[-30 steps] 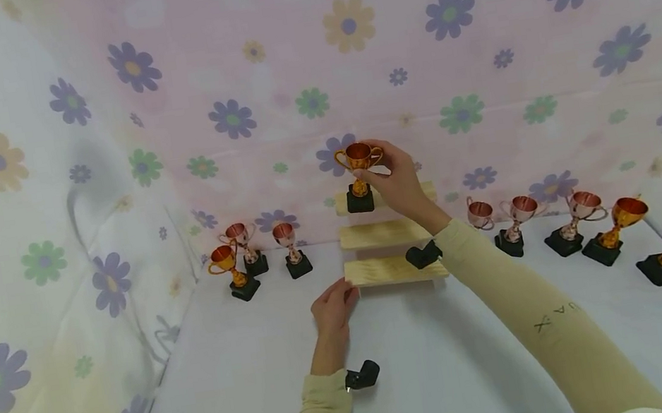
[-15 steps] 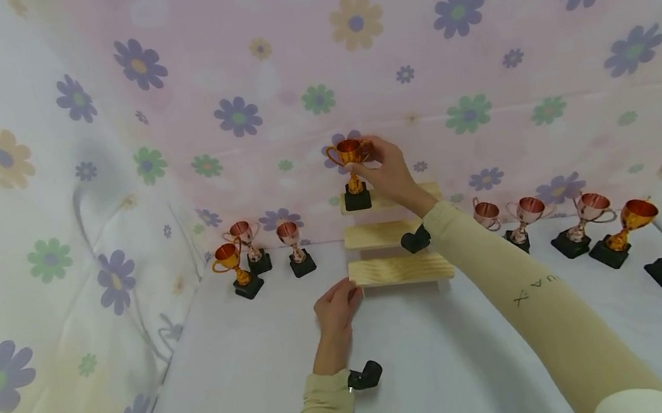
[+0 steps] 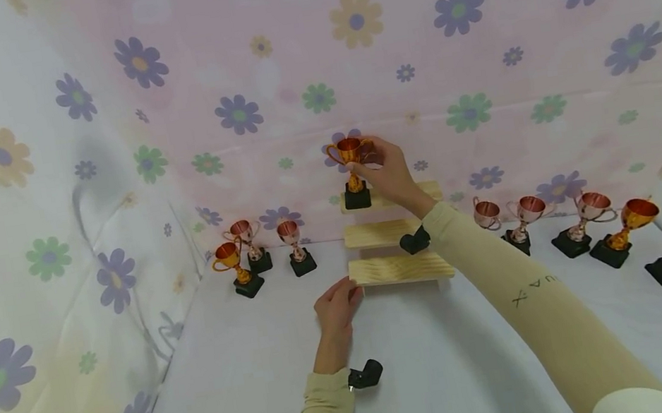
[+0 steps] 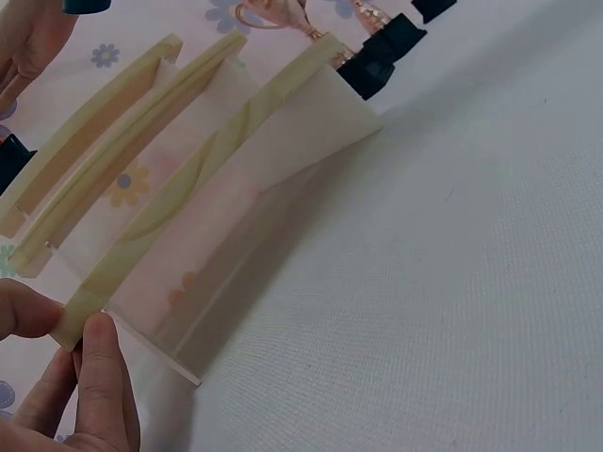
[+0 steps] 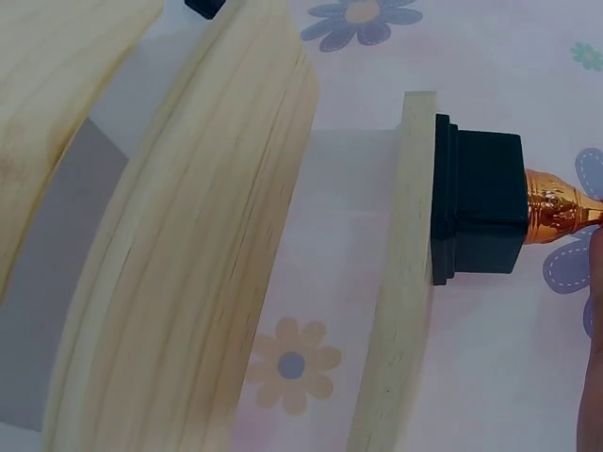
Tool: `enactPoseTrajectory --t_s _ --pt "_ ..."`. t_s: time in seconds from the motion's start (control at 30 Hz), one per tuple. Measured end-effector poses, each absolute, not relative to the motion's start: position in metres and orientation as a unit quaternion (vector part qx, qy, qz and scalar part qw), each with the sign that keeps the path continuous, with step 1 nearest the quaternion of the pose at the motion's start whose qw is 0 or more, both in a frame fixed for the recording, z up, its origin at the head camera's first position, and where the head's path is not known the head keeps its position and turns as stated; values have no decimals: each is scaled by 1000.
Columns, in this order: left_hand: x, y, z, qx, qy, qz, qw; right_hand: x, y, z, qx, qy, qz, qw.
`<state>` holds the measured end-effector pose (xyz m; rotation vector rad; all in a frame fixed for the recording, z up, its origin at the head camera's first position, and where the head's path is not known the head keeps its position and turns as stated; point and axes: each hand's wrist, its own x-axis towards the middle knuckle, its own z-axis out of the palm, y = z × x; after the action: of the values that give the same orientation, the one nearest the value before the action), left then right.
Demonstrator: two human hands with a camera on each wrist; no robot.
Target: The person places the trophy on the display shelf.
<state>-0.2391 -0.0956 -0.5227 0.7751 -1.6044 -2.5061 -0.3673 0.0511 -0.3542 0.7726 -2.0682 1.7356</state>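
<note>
My right hand [image 3: 390, 172] holds a small gold trophy cup [image 3: 350, 153] by its bowl and right handle. The trophy stands upright at the left end of the top board of a three-step wooden rack [image 3: 401, 269]. In the right wrist view its black base [image 5: 485, 200] sits flush on the top board [image 5: 400, 282], while most of the hand falls outside that view. My left hand [image 3: 335, 309] pinches the left corner of the lowest board between thumb and fingers, as the left wrist view also shows at the board's end [image 4: 80, 315].
Left of the rack stand a gold trophy [image 3: 228, 257] and two rose-gold trophies [image 3: 291, 237]. Several more rose-gold and gold trophies [image 3: 637, 214] line the right side of the white-covered table [image 3: 237, 392]. Flowered cloth [image 3: 284, 63] hangs behind and on both sides.
The right hand has shifted the gold trophy slightly left, to the end of the top board, then kept nearly still. My left hand keeps its pinch on the lowest board.
</note>
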Motion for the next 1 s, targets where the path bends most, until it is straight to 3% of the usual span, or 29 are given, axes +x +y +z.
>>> enactPoseTrajectory --t_s 0.3,0.57,0.77,1.0 --pt "-240 -91 -519 258 -525 -811 27 -384 64 -371 254 -736 618 105" --pt "-243 -88 -516 254 -521 -814 22 -339 97 -370 220 -759 611 42" --pt "-243 -92 -513 251 -520 -816 32 -295 123 -377 222 -753 607 122" --pt "-238 -92 -514 259 -520 -814 30 -254 162 -400 160 -757 557 303"
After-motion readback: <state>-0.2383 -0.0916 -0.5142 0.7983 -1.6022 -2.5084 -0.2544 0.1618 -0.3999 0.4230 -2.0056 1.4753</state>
